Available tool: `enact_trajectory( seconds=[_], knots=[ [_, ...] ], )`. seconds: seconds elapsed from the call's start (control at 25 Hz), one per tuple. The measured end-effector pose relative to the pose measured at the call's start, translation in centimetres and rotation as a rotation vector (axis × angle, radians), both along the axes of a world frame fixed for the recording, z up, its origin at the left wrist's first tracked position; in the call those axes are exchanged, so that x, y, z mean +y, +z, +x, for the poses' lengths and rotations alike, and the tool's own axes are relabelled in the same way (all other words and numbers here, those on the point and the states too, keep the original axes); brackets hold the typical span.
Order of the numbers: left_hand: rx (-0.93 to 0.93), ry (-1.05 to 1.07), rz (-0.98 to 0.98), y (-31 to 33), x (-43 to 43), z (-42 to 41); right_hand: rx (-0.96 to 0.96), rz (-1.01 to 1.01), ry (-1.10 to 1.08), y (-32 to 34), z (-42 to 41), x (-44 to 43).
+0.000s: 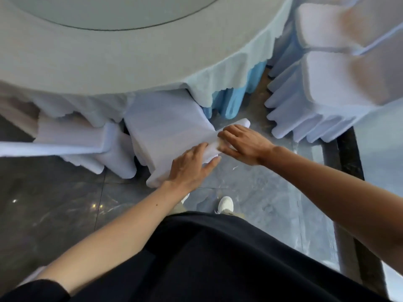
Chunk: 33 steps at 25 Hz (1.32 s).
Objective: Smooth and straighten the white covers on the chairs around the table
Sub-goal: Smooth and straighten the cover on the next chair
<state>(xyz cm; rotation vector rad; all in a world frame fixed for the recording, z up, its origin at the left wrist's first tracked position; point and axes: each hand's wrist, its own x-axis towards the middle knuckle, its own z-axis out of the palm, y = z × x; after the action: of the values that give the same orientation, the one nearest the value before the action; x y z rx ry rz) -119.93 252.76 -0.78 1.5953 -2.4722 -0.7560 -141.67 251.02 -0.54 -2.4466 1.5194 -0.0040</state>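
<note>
A chair in a white cover (165, 125) stands right below me, tucked under the round table (109, 53). Both hands rest on the top edge of its backrest. My left hand (192, 166) lies on the lower-left part of that edge, thumb and fingers clasping the cloth. My right hand (242, 142) presses on the upper-right part, fingers curled over the fabric. Another white-covered chair (76, 140) stands to the left, and two more white-covered chairs (331, 83) at the right.
The table wears a pale blue-white cloth with a blue skirt (231, 101) and a glass turntable (113, 12) on top. The floor is glossy grey marble (54, 203). My white shoe (225, 204) shows below the chair. A dark frame (349, 153) runs along the right.
</note>
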Motion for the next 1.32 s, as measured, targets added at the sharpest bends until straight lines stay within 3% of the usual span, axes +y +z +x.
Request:
enact_trajectory(
  seconds=[0.08,0.28,0.56,0.8,1.04,1.32],
  knots=[
    [-0.066,0.095,-0.003,0.2,0.7,-0.9,-0.003,0.037,0.090,-0.2,-0.5,-0.4],
    [-0.332,0.087,-0.040,0.6,0.2,-0.7,-0.003,-0.004,0.067,-0.9,0.5,-0.5],
    [-0.333,-0.078,0.011,1.2,2.6,2.6,0.025,-0.080,0.008,-1.0,3.4,3.7],
    [-0.269,-0.175,-0.016,1.7,5.7,11.5,-0.010,-0.135,0.016,-2.1,11.2,9.0],
    [-0.104,-0.281,-0.057,0.6,7.1,19.9,-0.199,-0.017,-0.033,-2.9,18.6,12.3],
    [0.084,-0.082,-0.118,-0.9,7.4,20.4,-0.225,-0.076,-0.189,-2.8,19.8,12.8]
  ],
)
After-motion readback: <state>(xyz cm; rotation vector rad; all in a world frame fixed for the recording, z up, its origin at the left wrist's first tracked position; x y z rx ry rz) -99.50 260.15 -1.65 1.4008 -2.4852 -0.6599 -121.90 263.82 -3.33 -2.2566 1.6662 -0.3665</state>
